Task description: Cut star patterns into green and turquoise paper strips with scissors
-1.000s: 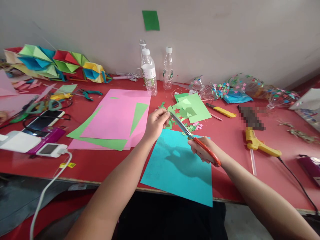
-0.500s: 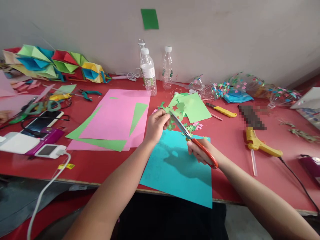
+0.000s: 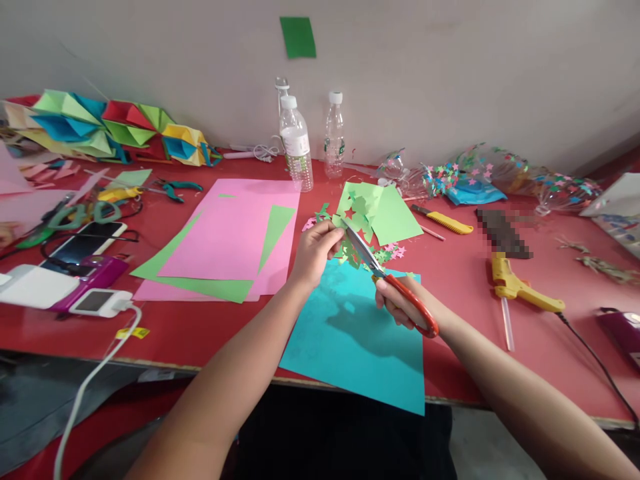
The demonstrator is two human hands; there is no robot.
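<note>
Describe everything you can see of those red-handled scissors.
The scissors have shiny red, plastic-looking handles and slim, silvery, metal-looking blades. They slant in the air, partly above the blue sheet, with the handles in the person's right grip. The tips point away from the body and leftward, close to the left grip. Whether the blades are fully closed, or touch paper, I cannot tell.

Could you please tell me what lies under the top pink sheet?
Green paper pokes out along its lower edge, with more pink paper beneath; the covered middle cannot be seen.
</note>
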